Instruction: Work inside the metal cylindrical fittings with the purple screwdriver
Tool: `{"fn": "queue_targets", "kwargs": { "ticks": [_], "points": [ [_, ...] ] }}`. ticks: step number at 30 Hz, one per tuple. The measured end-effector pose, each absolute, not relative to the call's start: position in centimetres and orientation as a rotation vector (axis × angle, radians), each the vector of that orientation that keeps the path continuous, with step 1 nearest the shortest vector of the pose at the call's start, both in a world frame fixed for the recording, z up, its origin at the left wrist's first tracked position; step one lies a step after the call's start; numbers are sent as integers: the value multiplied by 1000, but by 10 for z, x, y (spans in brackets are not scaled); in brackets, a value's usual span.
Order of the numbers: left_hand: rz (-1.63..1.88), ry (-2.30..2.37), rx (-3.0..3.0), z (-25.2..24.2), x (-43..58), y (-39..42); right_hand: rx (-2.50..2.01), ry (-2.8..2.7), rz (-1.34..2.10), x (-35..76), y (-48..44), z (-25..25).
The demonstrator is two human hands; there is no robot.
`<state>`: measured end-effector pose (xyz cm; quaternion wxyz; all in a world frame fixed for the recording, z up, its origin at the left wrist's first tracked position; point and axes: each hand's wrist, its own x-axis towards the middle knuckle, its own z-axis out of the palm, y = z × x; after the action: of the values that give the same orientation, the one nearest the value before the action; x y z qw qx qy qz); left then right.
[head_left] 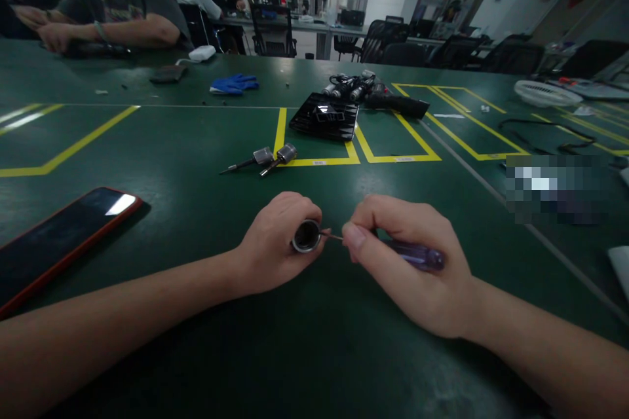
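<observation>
My left hand is closed around a small metal cylinder, its round open end facing me. My right hand pinches a screwdriver with a purple translucent handle; its thin shaft reaches to the cylinder's rim. Both hands rest low over the green table. Two similar metal parts with pins lie just beyond my hands.
A red-cased phone lies at the left. A black tray sits inside yellow tape boxes, with a pile of metal parts and a black tool behind it. A blue glove lies farther back. People sit at the far left.
</observation>
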<state>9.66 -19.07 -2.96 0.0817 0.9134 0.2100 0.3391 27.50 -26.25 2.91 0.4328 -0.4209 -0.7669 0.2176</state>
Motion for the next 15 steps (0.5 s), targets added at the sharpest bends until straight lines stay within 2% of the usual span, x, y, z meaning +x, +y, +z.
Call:
{"fn": "queue_targets", "kwargs": {
  "ticks": [7, 15],
  "points": [
    [952, 733, 2646, -27, 96, -194, -1016, -2033, 564, 267, -255, 50],
    [856, 846, 2580, -22, 96, -196, -1063, -1995, 551, 270, -261, 43]
  ]
}}
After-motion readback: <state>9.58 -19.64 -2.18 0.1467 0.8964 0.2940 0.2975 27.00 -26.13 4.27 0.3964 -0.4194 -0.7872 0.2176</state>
